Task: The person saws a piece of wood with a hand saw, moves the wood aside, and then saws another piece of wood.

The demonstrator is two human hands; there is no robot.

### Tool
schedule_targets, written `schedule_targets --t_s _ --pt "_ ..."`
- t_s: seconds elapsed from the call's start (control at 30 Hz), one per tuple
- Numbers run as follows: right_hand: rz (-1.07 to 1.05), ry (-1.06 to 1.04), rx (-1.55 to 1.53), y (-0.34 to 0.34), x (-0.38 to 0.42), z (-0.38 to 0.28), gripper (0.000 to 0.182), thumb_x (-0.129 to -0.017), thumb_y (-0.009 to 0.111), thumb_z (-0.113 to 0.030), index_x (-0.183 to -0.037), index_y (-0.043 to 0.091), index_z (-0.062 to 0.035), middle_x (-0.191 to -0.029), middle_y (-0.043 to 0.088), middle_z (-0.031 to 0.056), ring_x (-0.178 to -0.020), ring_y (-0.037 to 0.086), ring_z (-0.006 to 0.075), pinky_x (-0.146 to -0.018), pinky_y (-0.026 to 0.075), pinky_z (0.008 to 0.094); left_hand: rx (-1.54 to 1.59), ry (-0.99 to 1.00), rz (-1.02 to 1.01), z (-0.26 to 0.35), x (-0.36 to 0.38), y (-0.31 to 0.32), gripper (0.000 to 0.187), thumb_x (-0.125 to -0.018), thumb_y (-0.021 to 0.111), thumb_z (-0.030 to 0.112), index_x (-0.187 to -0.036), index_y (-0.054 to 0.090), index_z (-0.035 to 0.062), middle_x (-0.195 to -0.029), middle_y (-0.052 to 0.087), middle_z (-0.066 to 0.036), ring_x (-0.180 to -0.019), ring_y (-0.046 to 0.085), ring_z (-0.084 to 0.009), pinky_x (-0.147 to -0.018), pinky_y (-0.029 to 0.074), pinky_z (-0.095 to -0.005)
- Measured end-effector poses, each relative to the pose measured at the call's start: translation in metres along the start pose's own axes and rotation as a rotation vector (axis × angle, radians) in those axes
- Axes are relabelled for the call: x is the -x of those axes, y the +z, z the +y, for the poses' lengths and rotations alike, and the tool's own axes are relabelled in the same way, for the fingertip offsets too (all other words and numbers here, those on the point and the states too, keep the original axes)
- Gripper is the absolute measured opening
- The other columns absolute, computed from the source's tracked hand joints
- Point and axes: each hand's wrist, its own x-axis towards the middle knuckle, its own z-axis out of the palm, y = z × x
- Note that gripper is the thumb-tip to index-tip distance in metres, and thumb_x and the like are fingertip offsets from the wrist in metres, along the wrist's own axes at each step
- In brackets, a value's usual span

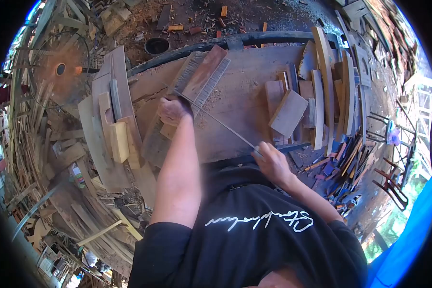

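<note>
My right hand point(273, 165) is closed around the near end of a long thin saw-like blade point(228, 128), seen almost edge-on. The blade runs up and left to the lower end of a wooden board point(185, 77) with rows of fine slits along its edges. A smooth reddish-brown wooden block point(205, 72) lies on top of that board. My left hand point(174, 110) is closed at the board's lower left corner, beside the blade; its fingertips are partly hidden. Sawdust point(213, 96) is scattered just right of the board.
All this rests on a broad wooden worktop point(240, 81). Stacked blocks point(289, 114) and curved wooden pieces point(324, 81) stand at its right. Boards point(115, 86) and a pale block point(120, 141) lie left. A round fan point(60, 69) is at far left; offcuts cover the ground.
</note>
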Motion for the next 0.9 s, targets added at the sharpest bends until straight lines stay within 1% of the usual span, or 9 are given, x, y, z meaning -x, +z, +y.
schedule_targets --t_s 0.13,0.2,0.27,0.33,0.43,0.67,0.77,0.83,0.9 --pt "-0.058 0.014 0.023 0.004 -0.014 0.003 0.019 -0.088 0.065 -0.014 -0.097 0.050 -0.0067 -0.083 0.058 0.0180 -0.078 0.062 0.0405 -0.066 0.051 0.0484 -0.034 0.019 -0.038 0.000 0.000 -0.003 0.032 -0.095 0.050 0.027 -0.081 0.067 0.0043 -0.089 0.069 -0.014 -0.088 0.065 -0.0342 -0.073 0.049 -0.0476" --pt "0.114 -0.158 -0.107 0.044 -0.068 -0.011 0.017 -0.087 0.061 -0.009 -0.099 0.049 -0.0074 -0.082 0.059 0.0195 -0.078 0.062 0.0413 -0.066 0.051 0.0507 0.014 0.070 -0.048 -0.005 0.002 0.001 0.031 -0.094 0.052 0.028 -0.081 0.068 0.0048 -0.090 0.070 -0.015 -0.090 0.066 -0.0343 -0.073 0.050 -0.0481" --pt "0.081 -0.187 -0.133 0.088 -0.140 -0.027 0.024 -0.085 0.061 -0.011 -0.104 0.047 -0.0067 -0.087 0.061 0.0248 -0.081 0.062 0.0452 -0.067 0.050 0.0520 0.044 0.032 -0.065 -0.001 0.003 -0.007 0.031 -0.093 0.053 0.029 -0.081 0.068 0.0048 -0.090 0.070 -0.015 -0.090 0.066 -0.0343 -0.073 0.050 -0.0483" --pt "-0.067 -0.087 -0.025 0.069 -0.154 -0.045 0.026 -0.084 0.059 -0.011 -0.106 0.045 -0.0085 -0.087 0.062 0.0260 -0.080 0.062 0.0467 -0.069 0.049 0.0541 0.062 -0.039 -0.029 0.005 -0.001 -0.005 0.031 -0.089 0.057 0.031 -0.079 0.069 0.0047 -0.089 0.071 -0.017 -0.088 0.068 -0.0343 -0.070 0.051 -0.0485" --pt "-0.050 -0.095 -0.128 0.062 -0.143 -0.048 0.026 -0.083 0.059 -0.010 -0.105 0.044 -0.0083 -0.085 0.062 0.0258 -0.079 0.062 0.0486 -0.070 0.048 0.0565 0.074 -0.021 -0.041 0.005 0.005 -0.008 0.039 -0.091 0.055 0.037 -0.083 0.074 0.0044 -0.086 0.072 -0.018 -0.078 0.070 -0.0345 -0.068 0.053 -0.0461" --pt "-0.017 0.054 -0.159 0.043 -0.131 -0.080 0.022 -0.087 0.059 -0.013 -0.103 0.046 -0.0066 -0.086 0.062 0.0268 -0.082 0.062 0.0482 -0.072 0.048 0.0557 0.190 0.187 0.081 -0.005 0.002 0.008 0.041 -0.096 0.047 0.031 -0.079 0.069 0.0002 -0.083 0.070 -0.021 -0.078 0.068 -0.0388 -0.068 0.050 -0.0512" --pt "0.142 -0.139 -0.156 0.029 -0.124 -0.086 0.020 -0.088 0.061 -0.013 -0.100 0.047 -0.0051 -0.085 0.062 0.0266 -0.083 0.062 0.0475 -0.072 0.047 0.0547 0.068 0.159 -0.057 0.001 0.005 -0.006 0.037 -0.102 0.041 0.029 -0.090 0.066 0.0047 -0.096 0.069 -0.016 -0.092 0.066 -0.0359 -0.078 0.050 -0.0492" --pt "0.358 -0.291 -0.262 0.020 -0.125 -0.092 0.020 -0.090 0.065 -0.013 -0.095 0.047 -0.0043 -0.080 0.060 0.0242 -0.077 0.062 0.0456 -0.068 0.049 0.0492 0.092 0.154 -0.019 0.002 0.004 -0.010 0.037 -0.102 0.042 0.032 -0.091 0.065 0.0049 -0.094 0.069 -0.016 -0.089 0.065 -0.0370 -0.078 0.050 -0.0495" --pt "0.340 -0.270 -0.299 0.010 -0.118 -0.084 0.021 -0.090 0.066 -0.012 -0.093 0.048 -0.0040 -0.077 0.059 0.0229 -0.075 0.061 0.0450 -0.065 0.049 0.0453 0.096 0.227 -0.089 0.000 0.007 -0.018 0.038 -0.100 0.047 0.039 -0.090 0.064 0.0072 -0.096 0.069 -0.013 -0.092 0.064 -0.0351 -0.081 0.048 -0.0475"
